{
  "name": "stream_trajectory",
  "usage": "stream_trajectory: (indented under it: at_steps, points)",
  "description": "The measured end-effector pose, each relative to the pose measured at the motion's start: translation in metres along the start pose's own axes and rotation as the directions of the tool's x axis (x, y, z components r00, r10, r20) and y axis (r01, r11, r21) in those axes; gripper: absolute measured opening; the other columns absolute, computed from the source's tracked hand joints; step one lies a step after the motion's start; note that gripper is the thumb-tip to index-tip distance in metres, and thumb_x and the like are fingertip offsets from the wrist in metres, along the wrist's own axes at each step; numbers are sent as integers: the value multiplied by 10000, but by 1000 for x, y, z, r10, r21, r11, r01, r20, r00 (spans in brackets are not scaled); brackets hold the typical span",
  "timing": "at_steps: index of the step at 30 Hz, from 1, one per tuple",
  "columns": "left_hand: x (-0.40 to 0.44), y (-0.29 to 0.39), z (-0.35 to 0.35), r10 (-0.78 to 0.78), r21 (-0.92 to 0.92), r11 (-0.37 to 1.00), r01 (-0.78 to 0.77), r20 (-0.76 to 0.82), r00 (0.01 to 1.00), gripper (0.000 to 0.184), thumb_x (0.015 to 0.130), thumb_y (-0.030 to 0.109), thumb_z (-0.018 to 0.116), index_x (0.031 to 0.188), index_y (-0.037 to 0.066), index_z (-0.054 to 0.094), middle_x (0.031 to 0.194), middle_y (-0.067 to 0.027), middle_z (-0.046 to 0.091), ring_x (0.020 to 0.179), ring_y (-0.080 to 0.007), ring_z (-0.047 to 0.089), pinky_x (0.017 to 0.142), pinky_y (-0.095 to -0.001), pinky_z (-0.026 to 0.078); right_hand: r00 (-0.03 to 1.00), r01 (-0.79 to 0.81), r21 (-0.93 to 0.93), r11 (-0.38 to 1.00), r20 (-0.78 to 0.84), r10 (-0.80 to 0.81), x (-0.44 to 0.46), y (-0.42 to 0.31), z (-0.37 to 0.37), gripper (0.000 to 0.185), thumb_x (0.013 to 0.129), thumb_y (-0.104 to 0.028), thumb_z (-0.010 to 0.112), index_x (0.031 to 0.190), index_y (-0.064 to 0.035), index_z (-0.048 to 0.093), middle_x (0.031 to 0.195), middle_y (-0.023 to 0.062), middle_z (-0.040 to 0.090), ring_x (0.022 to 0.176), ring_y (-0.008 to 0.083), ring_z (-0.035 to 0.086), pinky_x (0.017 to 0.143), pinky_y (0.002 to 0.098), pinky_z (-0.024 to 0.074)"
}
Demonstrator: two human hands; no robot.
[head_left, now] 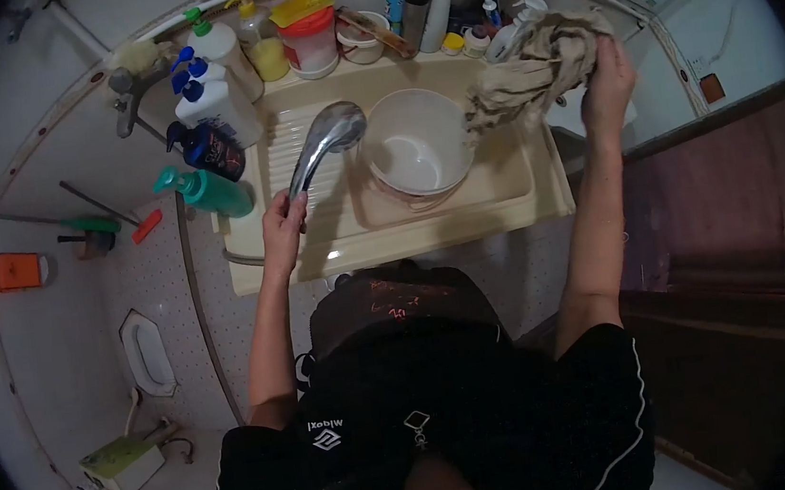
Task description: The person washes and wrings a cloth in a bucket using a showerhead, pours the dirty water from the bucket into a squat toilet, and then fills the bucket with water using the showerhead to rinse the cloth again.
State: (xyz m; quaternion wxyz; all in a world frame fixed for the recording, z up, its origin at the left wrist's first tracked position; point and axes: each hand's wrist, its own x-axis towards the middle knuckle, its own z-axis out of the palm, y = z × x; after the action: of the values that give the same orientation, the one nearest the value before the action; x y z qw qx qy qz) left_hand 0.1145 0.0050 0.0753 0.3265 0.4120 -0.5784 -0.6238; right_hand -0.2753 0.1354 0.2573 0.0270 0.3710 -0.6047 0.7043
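- Left hand (284, 232) has its fingers round a chrome shower head (334, 129), left of centre
- Right hand (608, 88) is clutching a bunched beige cloth (541, 67), upper right, beside the bucket (415, 142)
- Looks like rinsing tbh; calls for lining cloth and shower head up

Teal pump bottle (220, 195) beside a dark bottle (213, 153), squat toilet (149, 354) in the floor (168, 292)
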Motion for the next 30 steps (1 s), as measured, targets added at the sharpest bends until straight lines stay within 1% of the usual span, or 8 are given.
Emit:
stream_trajectory:
  at_steps: [5, 7, 9, 12, 14, 20, 23, 30]
  points:
    - [8, -25, 37, 4, -3, 1000, -4, 74, 997, 259, 904, 293, 564, 948, 38, 570, 652, 39, 436, 551, -47, 398, 476, -214, 346, 824, -169, -703, 691, 284, 491, -76, 73, 43, 315, 907, -240, 504, 1009, 48, 575, 1028, 146, 634, 921, 213, 607, 765, 334, 456]
    - [18, -45, 55, -46, 116, 993, 37, 77, 996, 282, 898, 311, 565, 966, 37, 566, 656, 35, 442, 551, -48, 402, 474, -216, 343, 941, 49, -582, 812, 298, 158, -123, 134, 40, 364, 869, -246, 576, 1126, 10, 558, 924, 106, 653, 869, 155, 612, 761, 269, 459]
    - [31, -61, 72, 26, 348, 936, -54, 86, 996, 393, 871, 366, 574, 992, -8, 567, 698, -43, 509, 580, -137, 474, 541, -292, 409, 901, -144, -444, 885, 310, 302, -149, 147, 36, 375, 856, -235, 591, 1148, -3, 559, 911, 113, 656, 859, 156, 617, 773, 267, 465]
    - [47, -89, 98, 50, 521, 849, -93, 97, 994, 474, 847, 403, 577, 1011, -42, 575, 788, -179, 600, 675, -303, 582, 659, -382, 457, 744, -387, -348, 854, 430, 512, -182, 134, 34, 326, 842, -217, 605, 1105, -25, 602, 863, 122, 657, 807, 150, 626, 757, 271, 481]
    - [56, -105, 109, 46, 585, 801, -126, 149, 988, 468, 848, 405, 567, 1019, -31, 590, 820, -230, 618, 771, -366, 613, 686, -413, 463, 394, -422, -576, 700, 580, 714, -191, 134, 37, 324, 818, -160, 600, 1109, -19, 576, 986, 177, 638, 915, 241, 631, 816, 327, 477]
    - [50, -65, 115, -54, 767, 636, -85, 154, 987, 417, 835, 397, 570, 940, -4, 609, 811, -226, 631, 815, -386, 616, 718, -452, 475, 800, 91, -531, 843, 543, 255, -252, 160, 72, 488, 770, -194, 643, 1222, -73, 504, 1070, 162, 580, 955, 302, 588, 774, 392, 485]
    - [53, -62, 115, -29, 802, 575, -164, 220, 975, 363, 822, 353, 582, 933, 9, 610, 808, -229, 629, 808, -399, 611, 722, -468, 479, 649, 479, -627, 614, 724, 234, -242, 135, 92, 579, 756, -225, 655, 1286, -136, 439, 1151, 192, 508, 1045, 331, 541, 770, 451, 469]
    - [46, 11, 79, 194, 585, 656, -477, 480, 856, 408, 793, 261, 602, 1108, 5, 569, 1042, -218, 590, 991, -381, 547, 850, -462, 446, 644, 162, -795, 584, 534, 548, -256, 166, 127, 432, 862, -254, 557, 1277, -208, 444, 938, 202, 609, 899, 387, 582, 767, 559, 403]
